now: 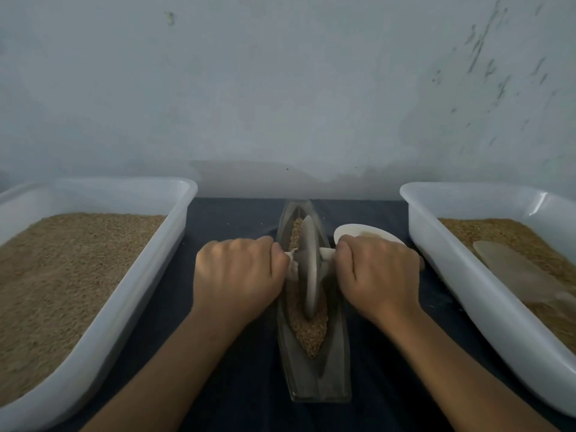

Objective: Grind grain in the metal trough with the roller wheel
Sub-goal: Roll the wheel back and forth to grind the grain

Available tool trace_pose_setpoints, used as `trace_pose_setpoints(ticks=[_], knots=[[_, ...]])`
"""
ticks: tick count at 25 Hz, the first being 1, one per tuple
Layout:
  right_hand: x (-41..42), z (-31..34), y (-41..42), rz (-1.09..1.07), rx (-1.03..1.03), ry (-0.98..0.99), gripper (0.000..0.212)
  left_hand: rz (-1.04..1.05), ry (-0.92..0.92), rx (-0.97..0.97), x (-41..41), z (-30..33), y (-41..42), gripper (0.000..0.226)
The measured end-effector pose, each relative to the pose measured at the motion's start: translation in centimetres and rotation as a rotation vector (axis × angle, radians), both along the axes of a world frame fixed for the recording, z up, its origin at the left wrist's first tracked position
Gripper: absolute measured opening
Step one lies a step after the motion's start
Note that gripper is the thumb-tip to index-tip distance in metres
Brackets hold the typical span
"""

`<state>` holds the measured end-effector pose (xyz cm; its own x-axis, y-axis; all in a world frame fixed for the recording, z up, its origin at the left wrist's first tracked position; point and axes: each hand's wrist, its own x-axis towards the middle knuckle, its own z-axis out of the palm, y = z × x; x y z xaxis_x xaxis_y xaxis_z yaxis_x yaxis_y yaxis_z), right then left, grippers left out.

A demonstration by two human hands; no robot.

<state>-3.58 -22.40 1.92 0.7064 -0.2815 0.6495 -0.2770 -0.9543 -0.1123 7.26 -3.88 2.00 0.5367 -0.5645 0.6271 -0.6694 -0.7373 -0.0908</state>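
Between two white grain tubs, the boat-shaped metal trough point(314, 369) holds grain point(307, 325) under the upright roller wheel point(308, 266). Left hand point(237, 272) and right hand point(378, 272) each curl around an axle handle; even pressure should keep the wheel centred.

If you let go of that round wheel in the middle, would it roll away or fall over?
The roller wheel stands on a thin edge, so it would probably tip sideways without the left hand and right hand gripping its handles. The narrow metal trough and grain might catch it. It looks like thick metal, likely heavy.
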Motion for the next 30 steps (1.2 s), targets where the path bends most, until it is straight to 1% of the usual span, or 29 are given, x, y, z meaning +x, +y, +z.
trace_pose_setpoints(ticks=[1, 2, 3, 4, 5, 7, 8, 9, 11, 12, 13, 14, 15, 16, 17, 19, 21, 23, 25, 26, 27, 28, 30], knots=[[0.7, 0.1, -0.3, -0.038, -0.007, 0.03, 0.054, 0.027, -0.025, 0.1, 0.8, 0.4, -0.7, 0.039], [1.8, 0.4, -0.9, -0.062, -0.011, 0.063, 0.056, 0.028, -0.011, 0.196, 2.0, 0.9, -1.4, 0.037], [3.1, 0.9, -1.7, -0.079, -0.012, 0.105, 0.055, 0.025, 0.03, 0.265, 3.6, 1.6, -2.3, 0.044], [4.7, 1.5, -2.6, -0.094, -0.009, 0.166, 0.053, 0.015, 0.109, 0.315, 5.3, 2.5, -3.3, 0.055], [6.2, 2.2, -3.5, -0.099, 0.002, 0.24, 0.052, 0.008, 0.216, 0.335, 6.8, 3.2, -4.1, 0.058], [8.7, 3.4, -4.8, -0.076, 0.084, 0.362, 0.05, 0.008, 0.426, 0.422, 9.1, 4.1, -5.5, 0.049], [9.5, 3.9, -5.2, -0.064, 0.113, 0.392, 0.05, 0.007, 0.476, 0.44, 9.8, 4.3, -5.9, 0.046], [9.9, 4.2, -5.2, -0.057, 0.1, 0.404, 0.05, 0.015, 0.52, 0.415, 10.4, 4.2, -5.9, 0.04], [9.6, 4.4, -4.6, -0.049, 0.01, 0.375, 0.051, 0.046, 0.499, 0.327, 9.7, 3.4, -5.2, 0.027], [8.9, 4.1, -4.1, -0.044, -0.022, 0.322, 0.051, 0.076, 0.427, 0.288, 8.6, 2.8, -4.4, 0.024], [7.9, 3.7, -3.4, -0.05, -0.045, 0.258, 0.053, 0.063, 0.277, 0.231, 7.3, 1.9, -3.6, 0.021], [6.5, 3.3, -2.6, -0.065, -0.051, 0.205, 0.056, 0.038, 0.133, 0.234, 5.3, 1.1, -2.7, 0.017], [4.9, 2.7, -1.7, -0.066, -0.036, 0.167, 0.057, 0.013, 0.048, 0.208, 3.3, 0.3, -1.8, 0.02], [3.4, 2.0, -0.9, -0.044, -0.01, 0.133, 0.056, -0.013, -0.007, 0.124, 1.8, -0.1, -0.9, 0.029], [1.9, 1.4, -0.3, -0.006, 0.015, 0.098, 0.055, -0.039, 0.026, 0.049, 0.9, -0.2, -0.1, 0.035], [-0.2, 0.4, 0.3, 0.067, 0.006, 0.01, 0.052, -0.077, 0.083, -0.061, -0.4, -0.2, 0.9, 0.039], [-1.1, 0.1, 0.4, 0.098, -0.026, -0.033, 0.05, -0.081, 0.078, -0.074, -1.0, -0.5, 1.3, 0.04], [-0.5, 0.2, 0.2, 0.045, -0.054, -0.013, 0.051, -0.063, 0.07, -0.003, -0.5, 0.0, 0.8, 0.037], [1.6, 0.7, -0.7, -0.051, -0.062, 0.037, 0.055, -0.049, 0.011, 0.21, 1.4, 0.8, -0.6, 0.027], [3.1, 1.2, -1.6, -0.082, -0.055, 0.077, 0.057, -0.04, 0.056, 0.257, 3.0, 1.3, -1.7, 0.029], [4.8, 1.6, -2.6, -0.095, -0.066, 0.144, 0.055, -0.006, 0.114, 0.251, 4.9, 2.1, -2.9, 0.039], [6.3, 2.0, -3.6, -0.078, -0.084, 0.214, 0.05, 0.025, 0.227, 0.212, 6.5, 2.8, -3.8, 0.047], [8.7, 2.7, -5.3, -0.042, -0.015, 0.306, 0.04, 0.072, 0.423, 0.2, 9.2, 3.5, -5.7, 0.048]])
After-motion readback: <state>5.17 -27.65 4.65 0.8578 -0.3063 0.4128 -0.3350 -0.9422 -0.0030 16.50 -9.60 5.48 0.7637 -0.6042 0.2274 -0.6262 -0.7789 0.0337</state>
